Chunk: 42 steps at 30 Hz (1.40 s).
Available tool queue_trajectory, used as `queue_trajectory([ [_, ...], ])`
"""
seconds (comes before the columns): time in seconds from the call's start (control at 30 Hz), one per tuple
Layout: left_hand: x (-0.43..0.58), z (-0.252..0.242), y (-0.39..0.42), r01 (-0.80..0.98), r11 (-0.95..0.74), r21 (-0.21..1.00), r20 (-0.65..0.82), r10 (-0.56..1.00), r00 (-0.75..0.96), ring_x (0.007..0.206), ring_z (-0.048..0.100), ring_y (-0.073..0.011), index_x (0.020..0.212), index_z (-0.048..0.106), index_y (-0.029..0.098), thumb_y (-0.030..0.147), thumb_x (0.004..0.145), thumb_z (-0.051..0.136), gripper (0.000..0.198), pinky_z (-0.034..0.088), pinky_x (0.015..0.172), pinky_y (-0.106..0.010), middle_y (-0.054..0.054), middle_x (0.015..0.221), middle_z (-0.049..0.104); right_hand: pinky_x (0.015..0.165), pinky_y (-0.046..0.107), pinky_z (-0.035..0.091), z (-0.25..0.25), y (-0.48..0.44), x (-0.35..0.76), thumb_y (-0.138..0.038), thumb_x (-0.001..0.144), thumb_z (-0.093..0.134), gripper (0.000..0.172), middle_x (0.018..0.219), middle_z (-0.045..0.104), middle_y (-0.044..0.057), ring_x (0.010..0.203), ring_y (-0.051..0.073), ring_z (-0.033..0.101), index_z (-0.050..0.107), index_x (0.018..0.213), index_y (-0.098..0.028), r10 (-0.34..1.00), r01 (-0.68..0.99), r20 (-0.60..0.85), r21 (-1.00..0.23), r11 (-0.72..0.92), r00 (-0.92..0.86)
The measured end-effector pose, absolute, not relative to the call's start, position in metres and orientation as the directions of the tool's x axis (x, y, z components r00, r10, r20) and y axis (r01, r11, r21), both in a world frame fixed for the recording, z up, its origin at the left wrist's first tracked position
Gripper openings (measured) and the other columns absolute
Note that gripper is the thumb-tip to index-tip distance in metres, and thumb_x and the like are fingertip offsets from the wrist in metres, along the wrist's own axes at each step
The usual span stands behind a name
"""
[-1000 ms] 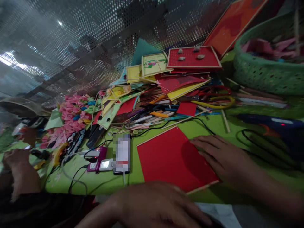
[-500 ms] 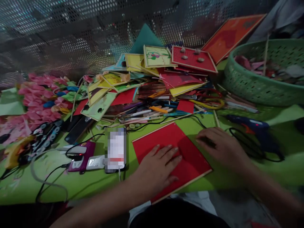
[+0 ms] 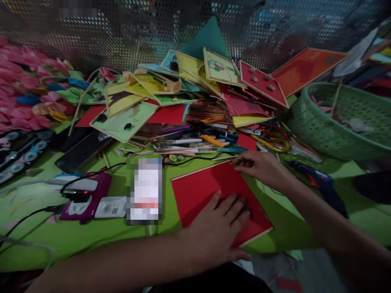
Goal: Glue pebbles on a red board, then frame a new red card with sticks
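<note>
A red square card [image 3: 195, 199] lies on the green tabletop in front of me. A pale thin stick [image 3: 200, 171] runs along its upper left edge, and another borders its lower side. My left hand [image 3: 218, 224] rests flat on the card with the fingers spread. At the card's far corner is my right hand [image 3: 259, 167], its thumb and fingertips pinched together; what they hold, if anything, is too small to make out. Right of that forearm, a dark blue glue gun [image 3: 325, 185] lies on the table.
A phone [image 3: 146, 191] and purple power strip [image 3: 104, 187] with cables lie left. Behind are pens, scissors [image 3: 275, 140] and a pile of stick-framed cards [image 3: 125, 122]. A green basket [image 3: 342, 138] stands at right, pink paper flowers [image 3: 21, 85] at far left.
My right hand has moved left, from beside the card to its far corner. My left hand has shifted slightly right on the card. The camera view has also shifted.
</note>
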<state>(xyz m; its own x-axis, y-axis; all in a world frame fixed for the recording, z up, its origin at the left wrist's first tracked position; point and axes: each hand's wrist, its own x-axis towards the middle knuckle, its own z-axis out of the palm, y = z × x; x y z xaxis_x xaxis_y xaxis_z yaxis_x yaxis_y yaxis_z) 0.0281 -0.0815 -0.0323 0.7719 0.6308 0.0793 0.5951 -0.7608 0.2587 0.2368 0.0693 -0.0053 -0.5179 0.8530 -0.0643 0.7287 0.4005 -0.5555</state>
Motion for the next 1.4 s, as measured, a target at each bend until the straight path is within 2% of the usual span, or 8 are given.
queue_trajectory([
  [0.3,0.026,-0.036,-0.083,0.573,-0.746,0.34,0.082,0.63,0.772,0.155,0.032,-0.0303,0.157,0.043,0.012,0.075,0.098,0.039,0.087,0.021,0.125,-0.053,-0.014,0.167,0.035,0.06,0.029,0.044,-0.006,0.073,0.229,-0.037,0.089,0.069,0.015,0.072,0.073,0.001,0.064,0.018,0.065,0.073,0.084,-0.023,0.865,0.78,-0.047,-0.459,0.426,-0.5],
  [0.47,0.025,-0.041,-0.085,0.567,-0.743,0.354,0.126,0.639,0.759,0.155,0.031,-0.0293,0.158,0.042,0.011,0.078,0.098,0.033,0.09,0.021,0.125,-0.051,-0.014,0.167,0.036,0.062,0.029,0.046,-0.008,0.069,0.228,-0.037,0.093,0.064,0.017,0.078,0.074,0.002,0.067,0.019,0.066,0.071,0.086,-0.023,0.863,0.778,-0.007,-0.438,0.451,-0.505],
  [0.6,0.025,-0.043,-0.086,0.562,-0.744,0.362,0.135,0.638,0.758,0.156,0.03,-0.0294,0.158,0.042,0.011,0.077,0.097,0.037,0.09,0.02,0.126,-0.051,-0.014,0.167,0.036,0.063,0.03,0.048,-0.011,0.069,0.228,-0.033,0.092,0.062,0.013,0.079,0.075,0.002,0.069,0.019,0.069,0.069,0.088,-0.024,0.863,0.773,0.01,-0.438,0.458,-0.506],
  [0.77,0.025,-0.044,-0.085,0.556,-0.74,0.378,0.142,0.64,0.755,0.156,0.029,-0.0288,0.159,0.041,0.011,0.077,0.097,0.038,0.091,0.018,0.127,-0.051,-0.013,0.168,0.035,0.066,0.031,0.05,-0.012,0.071,0.228,-0.03,0.094,0.059,0.012,0.083,0.075,0.004,0.074,0.02,0.07,0.067,0.087,-0.024,0.834,0.768,0.065,-0.356,0.532,-0.548],
  [0.97,0.024,-0.045,-0.086,0.564,-0.739,0.369,0.146,0.645,0.75,0.155,0.03,-0.0279,0.158,0.042,0.012,0.078,0.098,0.032,0.089,0.016,0.127,-0.051,-0.012,0.168,0.036,0.068,0.032,0.051,-0.005,0.075,0.228,-0.031,0.097,0.058,0.014,0.085,0.075,0.004,0.075,0.021,0.07,0.067,0.09,-0.023,0.788,0.738,0.018,-0.338,0.585,-0.616],
  [1.23,0.026,-0.044,-0.086,0.556,-0.735,0.389,0.15,0.646,0.749,0.154,0.034,-0.0289,0.157,0.044,0.012,0.077,0.098,0.034,0.088,0.015,0.127,-0.051,-0.013,0.167,0.038,0.071,0.034,0.049,-0.007,0.062,0.223,-0.024,0.102,0.047,0.018,0.087,0.071,0.006,0.079,0.023,0.069,0.063,0.095,-0.024,0.737,0.73,0.093,-0.102,0.676,-0.67],
  [1.4,0.025,-0.043,-0.085,0.561,-0.736,0.379,0.14,0.645,0.751,0.155,0.032,-0.0289,0.156,0.046,0.013,0.078,0.098,0.035,0.088,0.016,0.127,-0.05,-0.013,0.166,0.039,0.069,0.033,0.048,-0.012,0.058,0.222,-0.022,0.101,0.045,0.017,0.086,0.069,0.006,0.077,0.023,0.068,0.061,0.093,-0.024,0.74,0.743,0.118,-0.022,0.669,-0.662],
])
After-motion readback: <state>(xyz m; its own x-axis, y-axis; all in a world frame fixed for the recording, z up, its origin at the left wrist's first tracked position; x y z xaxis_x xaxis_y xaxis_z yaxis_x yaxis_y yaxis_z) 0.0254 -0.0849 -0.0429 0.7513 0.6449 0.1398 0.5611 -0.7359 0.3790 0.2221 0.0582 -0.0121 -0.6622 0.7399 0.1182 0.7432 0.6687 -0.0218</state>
